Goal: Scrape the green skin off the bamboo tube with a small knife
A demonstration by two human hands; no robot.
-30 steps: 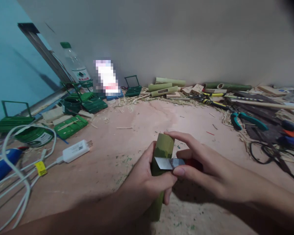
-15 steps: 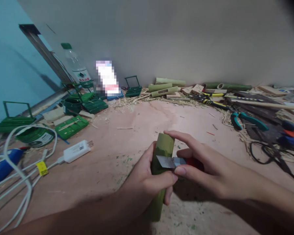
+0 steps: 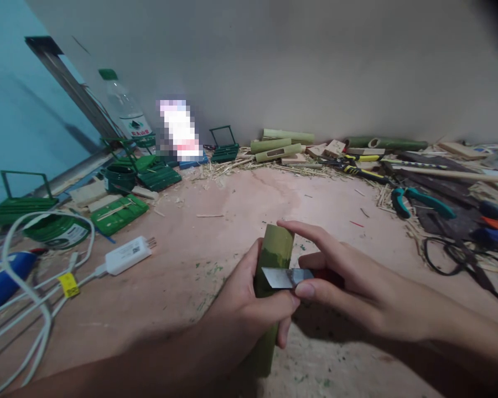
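Note:
My left hand (image 3: pixel 249 307) is wrapped round a green bamboo tube (image 3: pixel 277 243) that stands nearly lengthwise in front of me. The top end of the tube is paler than the dark green skin below it. In my right hand (image 3: pixel 344 276) is a carving knife (image 3: pixel 280 277) with a slanted metal blade and a red handle, mostly hidden by the fingers. Its blade lies across the tube, just above my left thumb. My right index finger reaches to the tube's top end, and the right thumb presses at the base of the blade.
Bamboo pieces (image 3: pixel 278 146) and wood scraps lie along the wall. To the right are teal-handled pliers (image 3: pixel 429 202) and black-rimmed glasses (image 3: pixel 452 262). A white charger (image 3: pixel 126 255) with its cable, small green racks (image 3: pixel 224 152) and a bottle (image 3: pixel 128 110) stand on the left.
The blade has shifted very slightly left and down on the tube. Both hands keep their hold; the whole view has moved a little.

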